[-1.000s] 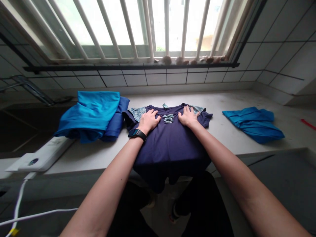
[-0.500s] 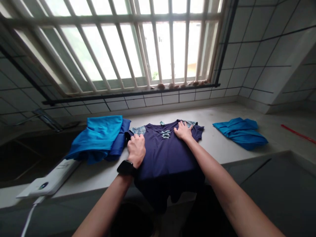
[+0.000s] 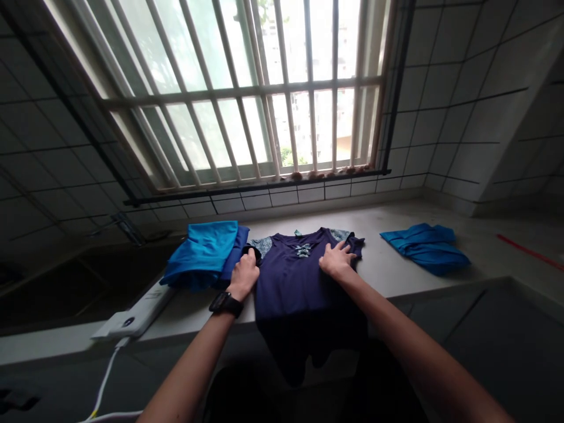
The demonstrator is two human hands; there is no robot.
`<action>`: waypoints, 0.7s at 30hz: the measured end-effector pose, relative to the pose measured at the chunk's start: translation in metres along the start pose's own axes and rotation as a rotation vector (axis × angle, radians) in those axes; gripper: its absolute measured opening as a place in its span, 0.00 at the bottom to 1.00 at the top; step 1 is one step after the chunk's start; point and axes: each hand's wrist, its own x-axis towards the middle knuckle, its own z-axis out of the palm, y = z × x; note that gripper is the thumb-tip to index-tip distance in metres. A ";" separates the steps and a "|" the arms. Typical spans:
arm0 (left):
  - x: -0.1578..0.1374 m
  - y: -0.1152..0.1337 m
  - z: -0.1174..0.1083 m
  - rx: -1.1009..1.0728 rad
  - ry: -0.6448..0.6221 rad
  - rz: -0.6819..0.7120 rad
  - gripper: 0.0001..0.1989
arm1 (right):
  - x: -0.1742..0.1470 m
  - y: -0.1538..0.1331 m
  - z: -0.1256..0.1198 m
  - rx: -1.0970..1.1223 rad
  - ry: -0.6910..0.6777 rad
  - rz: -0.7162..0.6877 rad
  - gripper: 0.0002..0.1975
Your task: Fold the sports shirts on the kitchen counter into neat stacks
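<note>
A dark purple short-sleeved shirt (image 3: 293,282) lies face up on the counter, its lower part hanging over the front edge. It has patterned shoulder panels and small patterned bows below the neckline. My left hand (image 3: 245,274), with a black watch on the wrist, is closed at the sleeve on the left side, its fingertips partly hidden. Spread fingers of my right hand (image 3: 338,258) rest on the chest below the other shoulder. Folded blue cloth (image 3: 205,252) lies left of the shirt, close to my left hand.
Another folded blue cloth (image 3: 425,248) lies on the white counter (image 3: 388,211) to the right, with a red strip (image 3: 529,251) beyond it. A white power strip (image 3: 136,314) with a cable sits beside the dark sink (image 3: 79,282). Behind is a barred window (image 3: 247,91).
The view has tilted up and turned slightly left. My right hand has slid down a little from the shoulder panel onto the chest. My left hand stays at the sleeve.
</note>
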 end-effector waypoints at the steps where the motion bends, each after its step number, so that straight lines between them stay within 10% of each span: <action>1: 0.004 -0.001 -0.003 -0.003 0.057 0.000 0.20 | -0.004 0.008 0.000 -0.012 -0.035 0.019 0.32; 8: 0.033 -0.013 -0.022 -0.140 0.307 -0.164 0.20 | -0.001 0.055 0.011 -0.081 0.020 -0.055 0.31; 16: -0.023 -0.034 0.003 -0.364 -0.319 0.000 0.16 | 0.026 0.060 -0.002 -0.067 -0.004 -0.129 0.30; 21: -0.049 -0.035 0.025 -0.490 -0.285 0.121 0.22 | -0.016 0.079 0.004 0.151 0.221 -0.192 0.28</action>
